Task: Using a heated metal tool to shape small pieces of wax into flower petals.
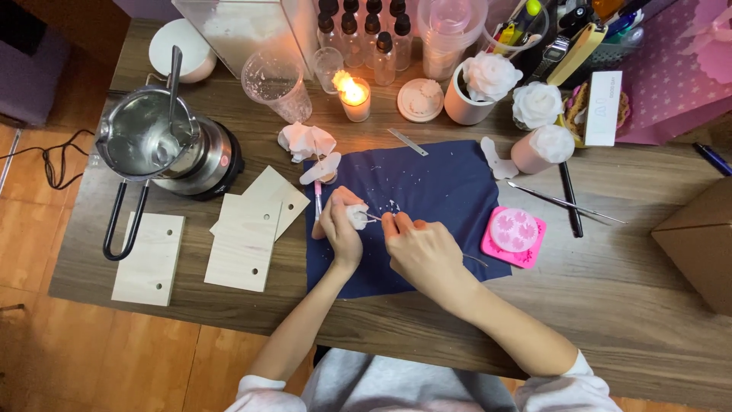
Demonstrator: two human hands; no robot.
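Partly hidden: white wax piece [357,217] in left hand [341,229]; right hand [419,248] pinching thin metal tool [375,220].

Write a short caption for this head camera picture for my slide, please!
Left hand holds a small white wax piece while right hand works it with a thin metal tool over a navy cloth.

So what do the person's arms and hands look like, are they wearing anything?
Both arms are bare from the wrists nearly to the shoulders. The left hand and right hand wear no gloves, and I see no rings or watch. Short white sleeves cover the upper arms, pushed up, above a light grey garment.
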